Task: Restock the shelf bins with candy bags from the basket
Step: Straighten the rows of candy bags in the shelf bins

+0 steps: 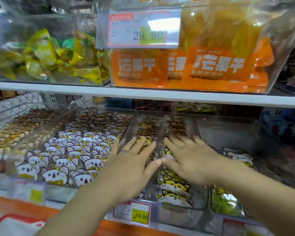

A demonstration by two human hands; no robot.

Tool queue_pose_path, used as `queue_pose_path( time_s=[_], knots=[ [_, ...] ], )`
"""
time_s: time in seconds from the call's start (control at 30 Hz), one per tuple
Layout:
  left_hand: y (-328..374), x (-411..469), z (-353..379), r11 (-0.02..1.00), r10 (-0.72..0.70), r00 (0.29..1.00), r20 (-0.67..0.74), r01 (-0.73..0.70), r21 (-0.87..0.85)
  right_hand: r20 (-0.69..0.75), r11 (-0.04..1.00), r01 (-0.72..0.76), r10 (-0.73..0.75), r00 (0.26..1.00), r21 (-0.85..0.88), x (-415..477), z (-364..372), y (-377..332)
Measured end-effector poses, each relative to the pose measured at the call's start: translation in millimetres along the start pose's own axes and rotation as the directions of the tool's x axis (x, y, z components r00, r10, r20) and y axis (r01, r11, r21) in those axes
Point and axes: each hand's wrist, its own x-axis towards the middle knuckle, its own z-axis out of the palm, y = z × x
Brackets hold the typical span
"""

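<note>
On the upper shelf point(143, 92): candy bin point(41, 57) at left, mango bag bin point(186, 70) at right, price tag point(140, 29) on its front. Below, along the front edge: left bin point(58, 193), middle bin point(180, 213), right bin point(228, 126), candy bags point(71, 150) inside. Over the middle bin, left hand point(131, 167) beside right hand point(189, 160), thumbs touching. Basket point(5, 218) before the left bin.

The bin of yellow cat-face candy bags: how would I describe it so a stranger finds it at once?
Find the orange mango bags on the upper shelf. Directly below them, one level down, sits a clear bin beneath the left hand and right hand. It holds yellow cat-face bags, while the bin to its left holds white koala-face bags.
</note>
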Motion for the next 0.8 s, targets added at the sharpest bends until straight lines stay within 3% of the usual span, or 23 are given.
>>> queue_pose_path(
  time_s=[0.2, 0.3, 0.4, 0.53, 0.8],
  knots=[
    [4.7, 10.4, 13.8, 0.997, -0.017, 0.998, -0.054, 0.021, 0.07, 0.046, 0.979, -0.079, 0.089, 0.995, -0.186, 7.2, 9.6, 3.7],
    [3.8, 6.1, 11.5, 1.0, 0.019, 0.997, -0.081, -0.018, 0.019, -0.032, 0.998, -0.069, 0.068, 0.997, -0.012, -3.0, 1.7, -3.3],
    [-13.9, -12.6, 11.9, 0.98, 0.119, 0.959, -0.258, -0.155, -0.121, -0.178, 0.989, 0.029, -0.003, 0.984, 0.142, -32.8, -7.9, -24.1],
    [-41.4, -27.6, 30.4, 0.957, 0.289, 0.941, -0.179, -0.287, 0.036, -0.16, 0.998, 0.053, -0.045, 0.986, 0.044, -55.5, 5.5, -39.9],
    [-47.6, -15.1, 45.1, 0.94, 0.327, 0.904, -0.275, -0.281, 0.194, -0.106, 0.971, 0.093, -0.118, 0.987, -0.219, -40.0, 31.5, -17.5]
  ],
)
